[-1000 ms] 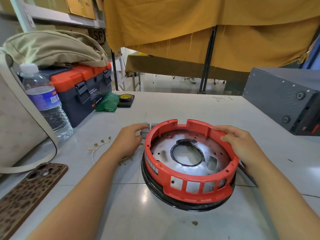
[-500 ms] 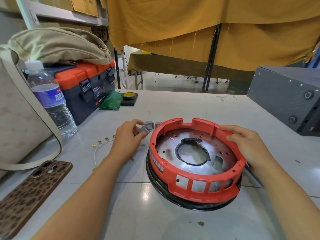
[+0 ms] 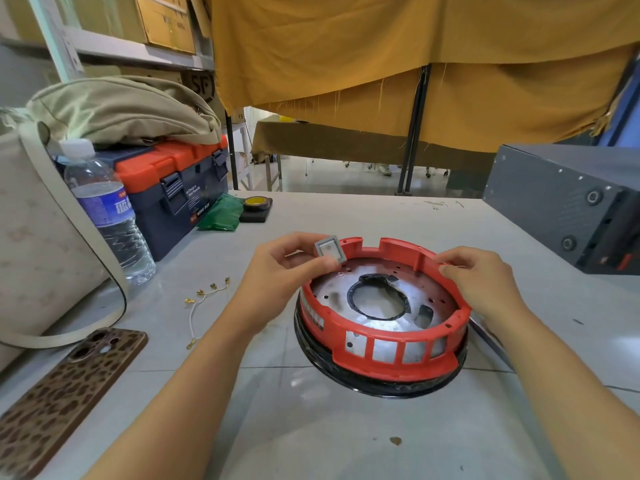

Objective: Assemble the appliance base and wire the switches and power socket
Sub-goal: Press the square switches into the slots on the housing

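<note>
My left hand pinches switch above base far-left rim, mid-table. Right hand grips far-right rim. I judge: keep base steady, square switch to near-wall slot, press evenly until seated.

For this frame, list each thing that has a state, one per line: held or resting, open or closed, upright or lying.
grey switch: pinched in the left hand, lifted above the base's rim
red base: on the table, tilted, window slots empty
right hand: grips the base's far rim
toolbox: lid closed, bag on top
water bottle: upright, capped
white wires: loose on the table
phone: lying face down
</note>
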